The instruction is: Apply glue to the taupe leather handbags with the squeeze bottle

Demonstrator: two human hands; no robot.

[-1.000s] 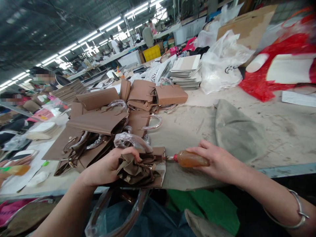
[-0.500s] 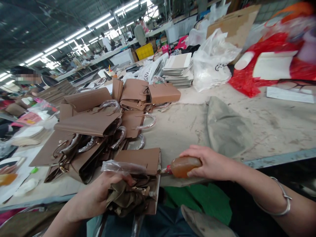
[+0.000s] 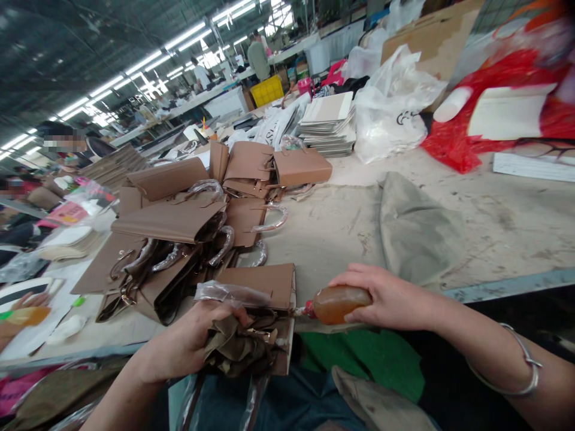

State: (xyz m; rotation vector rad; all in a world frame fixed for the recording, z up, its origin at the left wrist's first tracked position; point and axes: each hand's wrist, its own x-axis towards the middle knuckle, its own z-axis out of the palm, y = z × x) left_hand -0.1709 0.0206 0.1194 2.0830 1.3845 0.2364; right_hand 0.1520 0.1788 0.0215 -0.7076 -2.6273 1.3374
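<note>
My left hand [image 3: 206, 332] is closed around a brown handbag [image 3: 260, 284] at the table's front edge. Bunched olive lining [image 3: 236, 347] spills out below my fingers, and a plastic-wrapped handle [image 3: 231, 293] lies above them. My right hand [image 3: 380, 296] is wrapped round a squeeze bottle [image 3: 341, 303] of amber liquid, held on its side. Its red-collared nozzle [image 3: 308, 308] points left and meets, or nearly meets, the bag's pale side edge [image 3: 293, 293]. Whether liquid is coming out cannot be made out.
More brown handbags [image 3: 168, 218] with plastic-wrapped handles are piled to the left. Behind stand a stack of boards [image 3: 327, 120] and a white plastic bag [image 3: 390, 108]. Grey-green cloth [image 3: 415, 230] lies on the table. At far left, another person's hand [image 3: 31, 301] is near a second amber bottle [image 3: 29, 316].
The view has shifted slightly, so the scene sits a little further right. Both hands keep their holds, and the nozzle stays at the bag's edge.
</note>
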